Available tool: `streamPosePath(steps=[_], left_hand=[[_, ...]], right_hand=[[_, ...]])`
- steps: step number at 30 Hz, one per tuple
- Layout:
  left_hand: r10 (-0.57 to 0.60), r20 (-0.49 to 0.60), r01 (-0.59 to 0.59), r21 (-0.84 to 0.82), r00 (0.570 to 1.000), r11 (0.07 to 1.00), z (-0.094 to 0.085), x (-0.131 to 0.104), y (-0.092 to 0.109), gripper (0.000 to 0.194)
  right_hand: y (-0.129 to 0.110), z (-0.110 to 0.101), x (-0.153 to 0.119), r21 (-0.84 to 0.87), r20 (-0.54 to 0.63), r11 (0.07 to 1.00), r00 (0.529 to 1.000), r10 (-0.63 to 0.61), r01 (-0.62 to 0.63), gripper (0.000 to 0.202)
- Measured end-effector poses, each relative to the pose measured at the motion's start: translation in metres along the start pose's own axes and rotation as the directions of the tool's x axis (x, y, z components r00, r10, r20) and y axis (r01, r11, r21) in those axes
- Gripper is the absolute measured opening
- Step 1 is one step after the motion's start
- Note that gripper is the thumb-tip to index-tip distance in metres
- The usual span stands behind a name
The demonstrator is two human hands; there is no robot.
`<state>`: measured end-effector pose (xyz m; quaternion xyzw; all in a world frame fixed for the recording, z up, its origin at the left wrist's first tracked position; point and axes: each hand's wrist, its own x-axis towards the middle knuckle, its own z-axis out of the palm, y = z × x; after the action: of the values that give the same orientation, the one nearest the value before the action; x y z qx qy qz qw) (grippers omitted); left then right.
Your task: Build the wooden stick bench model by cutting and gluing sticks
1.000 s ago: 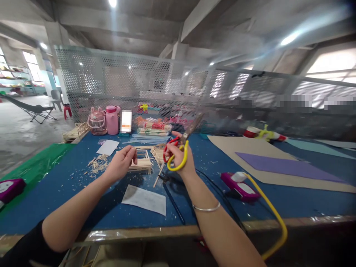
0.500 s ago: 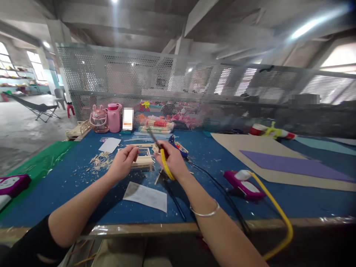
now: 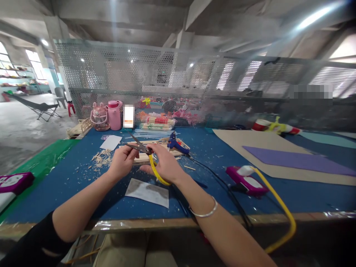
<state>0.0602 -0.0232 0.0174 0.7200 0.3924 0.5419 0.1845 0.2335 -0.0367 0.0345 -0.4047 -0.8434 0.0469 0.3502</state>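
My right hand (image 3: 162, 165) grips scissors (image 3: 151, 159) with yellow handles, and their blades stand apart, pointing left over my left hand. The fingers of my left hand (image 3: 122, 161) are pinched together near the blades; what they hold is too small to make out. Behind both hands lies a small frame of pale wooden sticks (image 3: 143, 158), partly hidden by them. A blue glue gun (image 3: 178, 145) rests just right of it. In front of the hands is a white sheet (image 3: 147, 193).
Wood scraps (image 3: 102, 158) lie at the left. Pink bottles (image 3: 114, 115), a phone (image 3: 128, 116) and stick bundles (image 3: 157, 123) stand along the mesh screen. To the right are a purple power strip (image 3: 247, 181), its yellow cable and a purple sheet (image 3: 294, 161).
My right hand has moved left with the scissors, which have opened and turned toward my left hand. My left hand stays nearly in place.
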Motion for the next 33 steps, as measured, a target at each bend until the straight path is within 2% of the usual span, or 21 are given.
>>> streamPosePath(steps=[8, 19, 27, 33], left_hand=[[0.005, 0.011, -0.004, -0.067, 1.000, 0.998, 0.000, -0.001, -0.002, 0.023], [0.005, -0.039, -0.006, -0.037, 0.999, 0.999, 0.000, -0.002, 0.004, 0.019], [0.018, -0.023, -0.017, 0.037, 1.000, 0.999, -0.002, -0.003, 0.008, 0.022], [0.006, -0.002, -0.006, 0.023, 1.000, 1.000, -0.002, -0.003, 0.007, 0.025]], right_hand=[[0.006, 0.005, 0.000, 0.000, -0.016, 0.999, 0.999, -0.037, 0.037, 0.063], [-0.001, 0.005, -0.002, 0.106, 0.006, 0.994, 1.000, 0.001, -0.001, 0.038], [0.009, 0.012, -0.003, 0.105, -0.005, 0.994, 1.000, 0.030, -0.030, 0.047], [0.008, 0.008, -0.003, 0.080, -0.005, 0.996, 0.999, 0.048, -0.048, 0.042]])
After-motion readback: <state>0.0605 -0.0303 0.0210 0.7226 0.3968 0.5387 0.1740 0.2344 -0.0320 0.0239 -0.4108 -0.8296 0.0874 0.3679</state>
